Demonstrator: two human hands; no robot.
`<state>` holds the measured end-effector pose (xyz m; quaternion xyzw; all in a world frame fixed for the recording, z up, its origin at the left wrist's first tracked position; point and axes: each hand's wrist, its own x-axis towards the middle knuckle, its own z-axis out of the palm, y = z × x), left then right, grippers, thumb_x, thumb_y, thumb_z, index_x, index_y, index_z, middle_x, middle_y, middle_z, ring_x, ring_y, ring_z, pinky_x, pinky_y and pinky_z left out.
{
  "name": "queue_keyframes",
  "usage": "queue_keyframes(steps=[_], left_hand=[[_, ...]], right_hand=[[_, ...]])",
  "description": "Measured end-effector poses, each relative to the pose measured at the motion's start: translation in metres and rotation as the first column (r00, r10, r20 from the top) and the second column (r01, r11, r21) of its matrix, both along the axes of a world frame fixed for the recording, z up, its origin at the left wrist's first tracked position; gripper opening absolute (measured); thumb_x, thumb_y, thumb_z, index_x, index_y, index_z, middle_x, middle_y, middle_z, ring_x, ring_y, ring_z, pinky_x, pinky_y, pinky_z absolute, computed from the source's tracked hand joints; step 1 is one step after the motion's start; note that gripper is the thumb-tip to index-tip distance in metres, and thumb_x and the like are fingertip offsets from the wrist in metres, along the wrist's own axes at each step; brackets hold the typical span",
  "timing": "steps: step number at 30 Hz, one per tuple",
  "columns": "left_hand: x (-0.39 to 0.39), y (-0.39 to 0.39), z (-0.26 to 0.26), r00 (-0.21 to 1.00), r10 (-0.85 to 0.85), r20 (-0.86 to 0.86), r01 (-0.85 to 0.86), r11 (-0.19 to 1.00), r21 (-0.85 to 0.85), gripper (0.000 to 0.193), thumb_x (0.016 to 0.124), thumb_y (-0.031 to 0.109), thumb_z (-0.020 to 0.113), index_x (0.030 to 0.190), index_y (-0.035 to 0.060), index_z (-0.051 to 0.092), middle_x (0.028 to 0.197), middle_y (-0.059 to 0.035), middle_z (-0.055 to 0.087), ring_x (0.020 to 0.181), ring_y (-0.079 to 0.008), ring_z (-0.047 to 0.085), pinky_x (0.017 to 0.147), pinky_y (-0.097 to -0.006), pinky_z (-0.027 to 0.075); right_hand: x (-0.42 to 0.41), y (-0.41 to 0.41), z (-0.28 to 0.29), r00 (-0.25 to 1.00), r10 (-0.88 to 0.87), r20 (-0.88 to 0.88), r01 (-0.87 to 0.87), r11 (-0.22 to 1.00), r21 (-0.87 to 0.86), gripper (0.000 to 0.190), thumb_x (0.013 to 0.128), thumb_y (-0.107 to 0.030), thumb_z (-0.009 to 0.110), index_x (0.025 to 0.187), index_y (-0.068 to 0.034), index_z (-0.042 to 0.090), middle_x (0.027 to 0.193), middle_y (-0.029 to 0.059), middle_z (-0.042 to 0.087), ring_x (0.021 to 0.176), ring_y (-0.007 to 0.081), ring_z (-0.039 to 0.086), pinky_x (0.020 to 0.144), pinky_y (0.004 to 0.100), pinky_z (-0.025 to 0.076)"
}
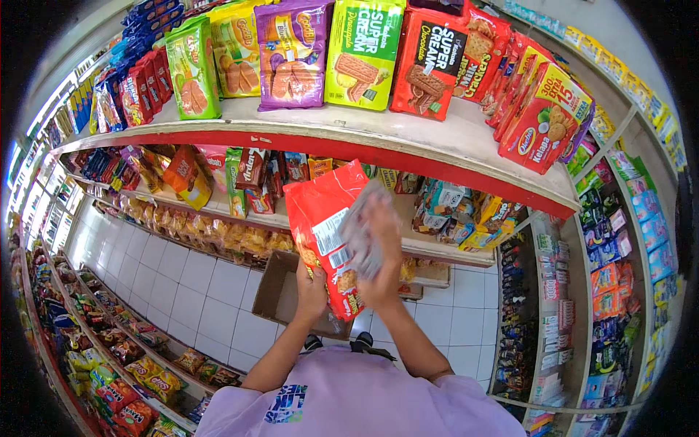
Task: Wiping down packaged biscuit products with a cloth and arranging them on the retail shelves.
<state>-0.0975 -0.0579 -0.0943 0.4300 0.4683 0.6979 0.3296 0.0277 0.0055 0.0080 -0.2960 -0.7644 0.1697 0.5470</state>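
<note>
My left hand [312, 292] grips the lower left edge of a red snack packet [322, 207], which bears writing and a printed code on the side facing me. In my right hand [385, 257] is a crumpled grey cloth [363, 235], blurred and pressed against the packet's right side. The packet is tilted, held up in front of the shelf's red front edge. Part of its right face is hidden behind the cloth and fingers.
Biscuit packets [360, 54] stand along the white top shelf [306, 117]. More snacks fill the lower shelf [273, 218]. An open cardboard box [276, 284] sits on the tiled floor [185, 289] by my feet. Stocked racks line the left [131, 371] and right [590, 328].
</note>
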Motion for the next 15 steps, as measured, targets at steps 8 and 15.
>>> queue_keyframes(steps=[8,15], left_hand=[[-0.002,-0.002,-0.007,0.974,0.003,-0.228,-0.003,1.000,0.000,0.063,0.089,0.043,0.062,0.129,-0.0015,0.047,0.122,-0.0140,0.060,0.115,-0.0232,0.056,0.099,-0.0380,0.041],[0.002,0.005,-0.001,0.930,0.166,-0.327,-0.131,0.983,0.125,0.063,0.085,0.052,0.065,0.115,-0.0022,0.056,0.092,-0.0132,0.069,0.084,-0.0269,0.069,0.074,-0.0377,0.052]], right_hand=[[-0.003,-0.003,0.043,0.981,0.135,0.140,-0.144,0.988,0.060,0.053,0.081,-0.037,0.054,0.123,-0.004,0.059,0.134,0.0154,0.056,0.130,0.0354,0.046,0.113,0.0541,0.020],[0.000,-0.023,0.071,0.958,0.211,0.195,-0.212,0.977,-0.017,0.058,0.067,-0.007,0.054,0.124,-0.001,0.057,0.132,0.0176,0.057,0.127,0.0362,0.050,0.111,0.0473,0.028]])
